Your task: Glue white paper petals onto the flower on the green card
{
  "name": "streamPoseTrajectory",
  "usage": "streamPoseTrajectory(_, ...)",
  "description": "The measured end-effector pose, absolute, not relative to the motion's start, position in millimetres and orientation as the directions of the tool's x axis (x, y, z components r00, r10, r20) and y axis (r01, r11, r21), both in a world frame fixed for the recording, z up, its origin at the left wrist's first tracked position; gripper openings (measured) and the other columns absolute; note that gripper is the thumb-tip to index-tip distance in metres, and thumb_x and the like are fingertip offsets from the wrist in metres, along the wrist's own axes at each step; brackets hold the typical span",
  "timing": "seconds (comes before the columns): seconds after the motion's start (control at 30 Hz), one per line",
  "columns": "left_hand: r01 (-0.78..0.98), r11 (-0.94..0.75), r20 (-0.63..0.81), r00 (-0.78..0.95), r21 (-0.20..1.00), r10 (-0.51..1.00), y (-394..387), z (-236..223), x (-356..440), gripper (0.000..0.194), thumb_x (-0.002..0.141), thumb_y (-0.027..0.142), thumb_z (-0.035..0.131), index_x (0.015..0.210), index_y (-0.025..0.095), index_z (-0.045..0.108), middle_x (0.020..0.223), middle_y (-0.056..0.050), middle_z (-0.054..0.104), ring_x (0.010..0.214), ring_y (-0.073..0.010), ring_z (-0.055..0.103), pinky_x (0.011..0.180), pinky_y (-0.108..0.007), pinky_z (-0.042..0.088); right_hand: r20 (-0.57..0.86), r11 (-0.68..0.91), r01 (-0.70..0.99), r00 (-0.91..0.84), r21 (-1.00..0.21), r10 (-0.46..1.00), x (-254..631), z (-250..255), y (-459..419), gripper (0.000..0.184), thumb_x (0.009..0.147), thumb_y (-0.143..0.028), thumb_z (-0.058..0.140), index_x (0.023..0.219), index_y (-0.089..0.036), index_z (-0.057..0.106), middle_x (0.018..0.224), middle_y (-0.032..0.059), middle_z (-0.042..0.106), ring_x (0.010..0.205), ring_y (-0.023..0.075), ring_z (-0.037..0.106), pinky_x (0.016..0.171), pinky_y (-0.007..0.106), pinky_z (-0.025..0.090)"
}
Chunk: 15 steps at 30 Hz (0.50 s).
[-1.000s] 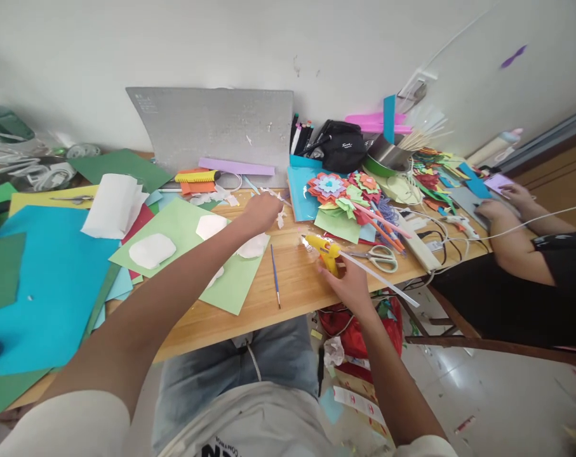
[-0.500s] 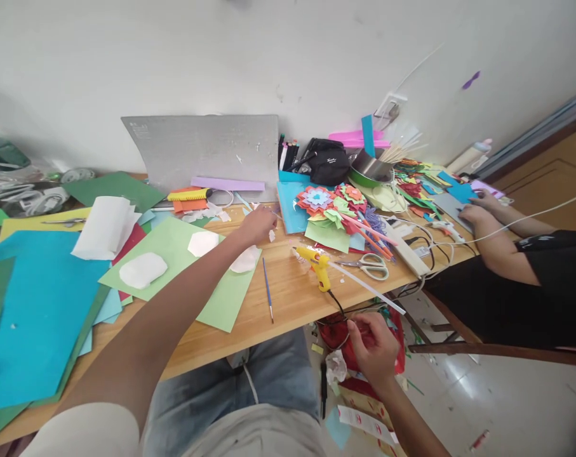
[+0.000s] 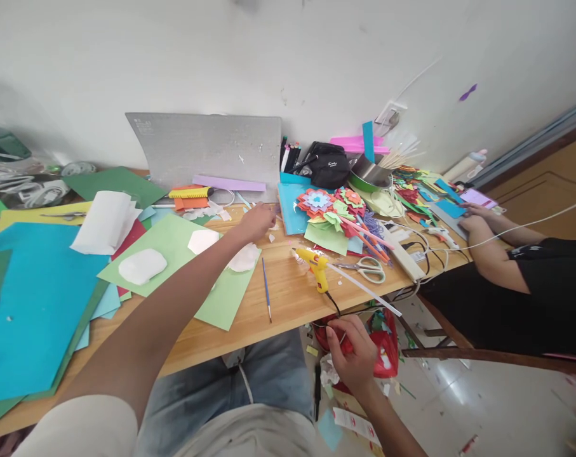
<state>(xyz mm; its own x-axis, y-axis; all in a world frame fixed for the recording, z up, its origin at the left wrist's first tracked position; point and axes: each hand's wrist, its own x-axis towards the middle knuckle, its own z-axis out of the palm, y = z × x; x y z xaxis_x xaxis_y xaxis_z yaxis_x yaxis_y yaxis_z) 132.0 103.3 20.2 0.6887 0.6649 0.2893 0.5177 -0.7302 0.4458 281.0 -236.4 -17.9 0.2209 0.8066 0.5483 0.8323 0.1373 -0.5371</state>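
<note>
My left hand (image 3: 259, 222) reaches across the wooden table (image 3: 297, 295), its fingers closed on a small white paper scrap near the blue card. Beside it lie white paper pieces (image 3: 142, 265) on a light green sheet (image 3: 173, 247). Below the table edge, my right hand (image 3: 352, 352) is closed in a pinch on the black cord (image 3: 334, 304) of the yellow glue gun (image 3: 315, 266). The glue gun rests on the table by itself, a white glue stick jutting from its back. A thin paintbrush (image 3: 267, 289) lies between both hands.
Scissors (image 3: 371, 270), layered paper flowers (image 3: 333, 206), a power strip (image 3: 404, 251) and a black pouch (image 3: 328, 165) crowd the right. Large blue and green sheets (image 3: 35, 298) cover the left. A grey mat (image 3: 206, 146) leans on the wall. Another person's hands (image 3: 478, 219) work at far right.
My right hand let go of the glue gun, dropped below the table edge and pinched its cord. My left hand stayed near the blue card. The view shifted slightly.
</note>
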Motion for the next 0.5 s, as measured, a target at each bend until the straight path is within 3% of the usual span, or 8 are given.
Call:
streamPoseTrajectory(0.1, 0.525, -0.692, 0.329, 0.624, 0.496, 0.709, 101, 37, 119, 0.012, 0.078, 0.020, 0.058, 0.074, 0.018, 0.069, 0.086, -0.009, 0.064, 0.095, -0.0251, 0.055, 0.085, -0.036, 0.043, 0.513, 0.127, 0.794, 0.252, -0.594, 0.821, 270, -5, -221, 0.003, 0.084, -0.020, 0.059, 0.086, -0.022, 0.061, 0.079, 0.0047, 0.062, 0.074, 0.0194, 0.059, 0.068, 0.034, 0.049)
streamPoseTrajectory(0.17, 0.465, -0.591, 0.355, 0.499, 0.659, 0.790, 88, 50, 107, 0.010, 0.078, 0.024, 0.062, 0.073, 0.018, 0.069, 0.084, -0.007, 0.064, 0.087, -0.0221, 0.055, 0.081, -0.035, 0.042, 0.479, 0.126, 0.739, 0.288, -0.662, 0.830, 258, 7, -203, 0.004, 0.085, -0.023, 0.059, 0.085, -0.021, 0.062, 0.078, 0.0042, 0.062, 0.073, 0.0184, 0.059, 0.069, 0.033, 0.050)
streamPoseTrajectory(0.23, 0.281, -0.359, 0.250, 0.360, 0.890, 0.899, 64, 60, 92, 0.015, 0.076, 0.033, 0.068, 0.073, 0.018, 0.069, 0.075, -0.003, 0.062, 0.071, -0.0165, 0.052, 0.070, -0.030, 0.041, 0.427, 0.132, 0.640, 0.332, -0.757, 0.841, 241, 20, -179, 0.010, 0.085, -0.028, 0.061, 0.089, -0.020, 0.063, 0.079, 0.0038, 0.063, 0.073, 0.0176, 0.060, 0.070, 0.032, 0.051)
streamPoseTrajectory(0.3, -0.024, -0.092, 0.094, 0.299, 0.996, 0.950, 31, 66, 78, 0.023, 0.073, 0.041, 0.073, 0.077, 0.019, 0.069, 0.073, 0.000, 0.060, 0.063, -0.0115, 0.047, 0.063, -0.026, 0.037, 0.339, 0.146, 0.459, 0.371, -0.876, 0.865, 222, 31, -152, 0.018, 0.084, -0.032, 0.063, 0.097, -0.019, 0.064, 0.086, 0.0055, 0.066, 0.078, 0.0175, 0.063, 0.072, 0.031, 0.053)
streamPoseTrajectory(0.37, -0.245, 0.103, -0.027, 0.295, 0.964, 0.955, -3, 68, 65, 0.025, 0.070, 0.042, 0.077, 0.077, 0.019, 0.068, 0.072, 0.002, 0.057, 0.059, -0.0078, 0.042, 0.058, -0.023, 0.034, 0.224, 0.147, 0.240, 0.340, -0.960, 0.913, 202, 40, -127, 0.031, 0.081, -0.036, 0.067, 0.106, -0.019, 0.063, 0.094, 0.0071, 0.068, 0.085, 0.0184, 0.066, 0.074, 0.031, 0.055)
streamPoseTrajectory(0.5, -0.450, 0.285, -0.163, 0.291, 0.846, 0.943, -51, 64, 51, 0.024, 0.068, 0.037, 0.080, 0.075, 0.018, 0.067, 0.071, 0.003, 0.054, 0.061, -0.0061, 0.043, 0.059, -0.019, 0.037, 0.116, 0.138, -0.048, 0.314, -0.989, 0.942, 166, 48, -100, 0.034, 0.076, -0.039, 0.072, 0.102, -0.019, 0.065, 0.097, 0.0071, 0.070, 0.089, 0.0189, 0.067, 0.076, 0.031, 0.057)
